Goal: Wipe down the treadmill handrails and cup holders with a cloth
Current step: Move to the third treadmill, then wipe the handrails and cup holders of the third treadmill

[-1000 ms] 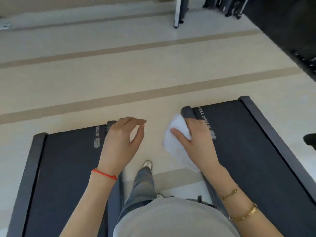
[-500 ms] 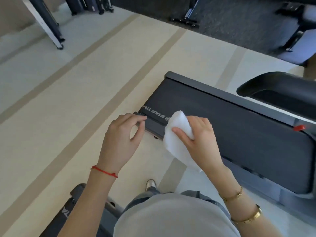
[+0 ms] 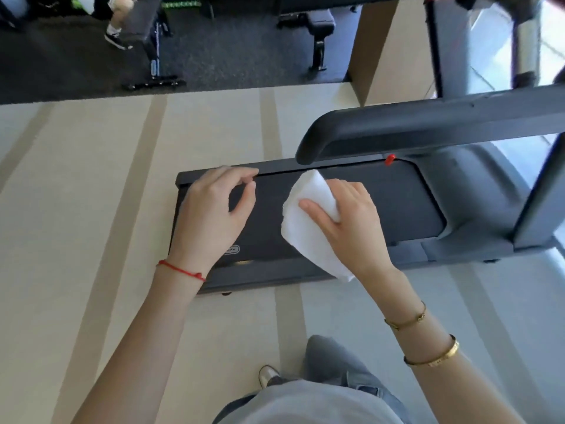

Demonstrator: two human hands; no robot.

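Gripping the folded white cloth [image 3: 308, 221] in the right hand [image 3: 351, 221], left hand [image 3: 211, 215] loosely curled and empty, she is risking its loose tail missing the handrail [image 3: 428, 130] above.

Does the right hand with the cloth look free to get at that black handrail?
Probably yes: the right hand grips the cloth just below the handrail, with nothing between them.

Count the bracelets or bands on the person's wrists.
3: a red string on the left wrist, and two gold bracelets on the right forearm, one nearer the hand, one farther up.
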